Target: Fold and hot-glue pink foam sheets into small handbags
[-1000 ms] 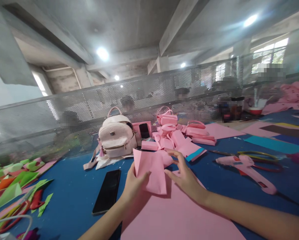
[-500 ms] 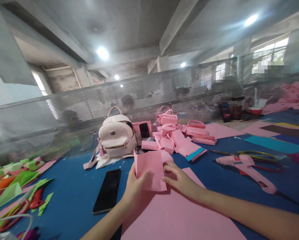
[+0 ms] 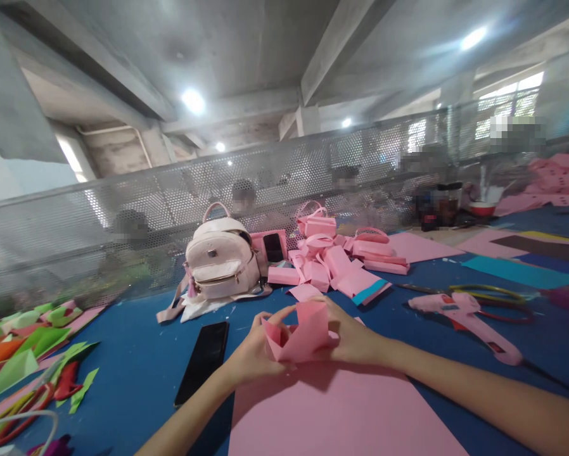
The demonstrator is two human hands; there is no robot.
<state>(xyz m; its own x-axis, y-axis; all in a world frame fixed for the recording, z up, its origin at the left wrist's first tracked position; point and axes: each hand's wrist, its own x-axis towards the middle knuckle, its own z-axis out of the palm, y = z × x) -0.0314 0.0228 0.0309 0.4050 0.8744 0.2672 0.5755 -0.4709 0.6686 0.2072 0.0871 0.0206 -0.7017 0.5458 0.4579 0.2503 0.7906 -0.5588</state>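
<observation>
We hold the folded pink paper (image 3: pixel 300 335) with our left hand (image 3: pixel 251 354) closed on its left corner and our right hand (image 3: pixel 358 342) closed on its right side, above the pink sheet (image 3: pixel 341 418) at the bench's near edge; it looks light and easily creased (thin card, we judge), best gripped along the folds
</observation>
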